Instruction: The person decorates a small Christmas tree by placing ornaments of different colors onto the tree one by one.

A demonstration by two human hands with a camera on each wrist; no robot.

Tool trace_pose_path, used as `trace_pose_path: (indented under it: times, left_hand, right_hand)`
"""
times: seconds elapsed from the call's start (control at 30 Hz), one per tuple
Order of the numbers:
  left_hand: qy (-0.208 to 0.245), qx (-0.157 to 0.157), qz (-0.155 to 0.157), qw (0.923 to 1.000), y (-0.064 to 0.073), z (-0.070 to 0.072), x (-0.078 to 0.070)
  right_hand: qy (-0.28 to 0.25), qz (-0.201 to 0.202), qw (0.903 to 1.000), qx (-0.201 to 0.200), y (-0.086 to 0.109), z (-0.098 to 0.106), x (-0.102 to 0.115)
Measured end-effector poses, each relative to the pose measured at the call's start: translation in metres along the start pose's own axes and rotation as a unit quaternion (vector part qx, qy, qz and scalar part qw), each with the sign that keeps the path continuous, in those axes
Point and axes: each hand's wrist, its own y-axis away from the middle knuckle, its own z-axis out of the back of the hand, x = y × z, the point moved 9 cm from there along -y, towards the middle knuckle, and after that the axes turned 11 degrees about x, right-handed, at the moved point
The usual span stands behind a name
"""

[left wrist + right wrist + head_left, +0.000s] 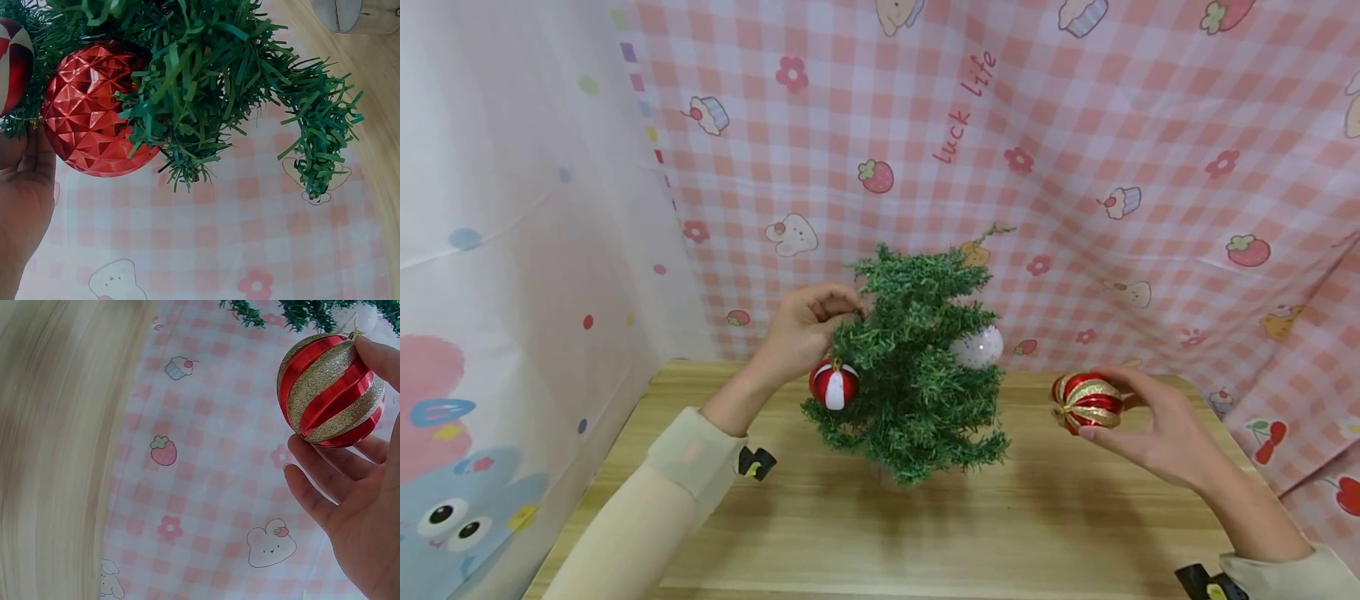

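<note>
A small green Christmas tree [917, 375] stands mid-table. My left hand [801, 337] is at its left side, thumb and fingertips pinching a branch tip partly lost in the needles. Below those fingers hangs a red-and-white Christmas ball [834, 385]. The left wrist view shows a faceted red ball [94, 112] among the branches, close by the left hand [25, 200]. To the right of the tree, my right hand [1157, 429] grips a red-and-gold striped Christmas ball [331, 390] between thumb and fingers, apart from the branches. A thin loop shows at its cap.
A white speckled ball [981, 347] hangs on the tree's right side. The wooden table [760, 533] ends at a pink checked cloth [925, 108] behind it. White patterned cloth [512, 208] hangs at the left.
</note>
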Motion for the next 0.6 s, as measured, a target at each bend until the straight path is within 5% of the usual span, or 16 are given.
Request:
trace_pose_path:
  times: [0.4,0.6]
  left_hand:
    - [0.006,-0.007,-0.011,0.9999,-0.002,-0.003,0.006]
    - [0.010,-0.012,0.013,0.9998,-0.001,-0.002,0.009]
  right_hand:
    - [-0.018,-0.002,0.9997,-0.016,0.004,0.003,0.010]
    - [-0.041,0.017,0.9985,-0.031,0.006,0.006,0.017]
